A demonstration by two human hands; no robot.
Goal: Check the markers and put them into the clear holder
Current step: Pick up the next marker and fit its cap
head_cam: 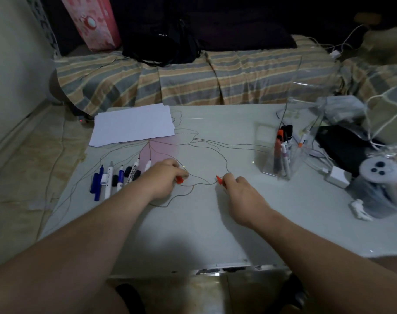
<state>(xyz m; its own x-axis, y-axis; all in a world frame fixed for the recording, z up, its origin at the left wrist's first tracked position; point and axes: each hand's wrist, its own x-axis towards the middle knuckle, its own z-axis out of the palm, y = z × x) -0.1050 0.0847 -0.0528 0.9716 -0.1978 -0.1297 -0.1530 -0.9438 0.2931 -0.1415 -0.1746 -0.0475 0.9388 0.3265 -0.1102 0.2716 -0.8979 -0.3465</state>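
We are holding the red marker [219, 179] in our right hand [239, 189] and gripping its cap [179, 179] in our left hand [168, 177], apparently testing it on the table [215, 223]; the clear holder [283, 152] is waiting far right.

The surface [204, 223] is smooth and glossy, like glass or lacquer, with thin drawn lines under its sheen. On the right the clear holder [283, 155] is see-through hard plastic that catches glints, and the markers [115, 177] on the left have smooth plastic barrels. The paper sheets [134, 125] at the far left look matt, and the bed [193, 80] beyond wears soft striped cloth.
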